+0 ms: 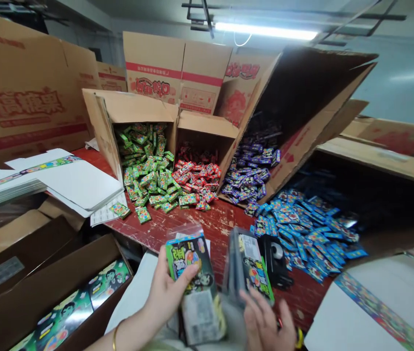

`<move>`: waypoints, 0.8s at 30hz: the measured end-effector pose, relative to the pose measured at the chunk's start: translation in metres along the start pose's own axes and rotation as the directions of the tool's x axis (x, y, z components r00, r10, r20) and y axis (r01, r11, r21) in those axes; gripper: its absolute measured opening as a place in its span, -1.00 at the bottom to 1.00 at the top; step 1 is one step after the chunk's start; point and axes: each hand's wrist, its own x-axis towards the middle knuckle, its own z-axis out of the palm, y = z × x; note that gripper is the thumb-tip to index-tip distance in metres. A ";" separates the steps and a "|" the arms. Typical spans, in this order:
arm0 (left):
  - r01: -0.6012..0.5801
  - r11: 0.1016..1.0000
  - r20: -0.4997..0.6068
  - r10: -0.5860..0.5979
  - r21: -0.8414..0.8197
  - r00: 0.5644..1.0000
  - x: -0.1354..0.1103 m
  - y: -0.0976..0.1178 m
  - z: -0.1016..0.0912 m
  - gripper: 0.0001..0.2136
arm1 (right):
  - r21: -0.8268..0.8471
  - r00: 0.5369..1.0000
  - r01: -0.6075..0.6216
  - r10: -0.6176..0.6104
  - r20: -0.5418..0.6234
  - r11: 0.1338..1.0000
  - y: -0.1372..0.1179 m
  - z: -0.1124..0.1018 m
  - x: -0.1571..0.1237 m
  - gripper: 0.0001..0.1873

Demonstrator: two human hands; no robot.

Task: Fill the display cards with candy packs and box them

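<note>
My left hand [168, 291] is closed round a small printed display box [192, 273] with green and black artwork, thumb across its front. My right hand [265, 319] holds a second box of the same print [248, 265], fingers curled under it. A clear plastic film [185, 229] sticks up behind the left box. Both boxes hover over the near edge of the worn red table [192, 224]. Behind them lie heaps of small candy packets: green [146, 168], red [195, 180], purple [248, 170] and blue [305, 224].
Tipped cardboard cartons [133, 105] spill the packets onto the table. A black tape dispenser [274, 256] sits by the blue heap. Flat white box blanks [78, 180] lie at left and lower right [375, 302]. A brown carton [64, 292] at lower left holds finished printed boxes.
</note>
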 end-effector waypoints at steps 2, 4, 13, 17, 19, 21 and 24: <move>-0.067 0.993 0.107 0.056 0.098 0.993 -0.004 -0.005 -0.012 -0.29 | -0.002 0.998 0.065 -0.065 0.020 0.998 -0.030 0.011 0.006 -0.20; -0.107 0.980 0.204 0.073 0.165 0.976 -0.011 -0.018 -0.022 -0.31 | 0.018 0.993 0.100 -0.101 0.065 0.995 -0.048 0.029 0.005 -0.26; -0.090 0.993 0.222 0.069 0.082 0.973 0.000 -0.047 -0.025 -0.85 | 0.187 0.999 -0.023 0.030 -0.036 0.982 -0.022 0.067 -0.009 -0.40; -0.080 0.997 0.230 0.078 -0.001 0.970 0.010 -0.040 -0.019 -0.76 | 0.201 0.994 0.082 -0.064 -0.094 0.976 -0.022 0.062 -0.006 -0.30; -0.066 0.996 0.269 0.047 0.060 0.962 0.011 -0.034 -0.018 -0.74 | 0.176 0.998 0.036 -0.028 -0.049 0.984 -0.025 0.059 -0.008 -0.23; -0.053 0.992 0.337 0.011 0.115 0.941 0.010 -0.027 -0.019 -0.80 | 0.155 0.998 -0.043 0.049 -0.032 0.987 -0.028 0.056 -0.010 -0.15; 0.051 0.990 0.363 -0.096 0.132 0.927 0.008 -0.018 -0.018 -0.79 | 0.198 0.990 -0.136 0.137 0.005 0.971 -0.034 0.052 -0.005 -0.09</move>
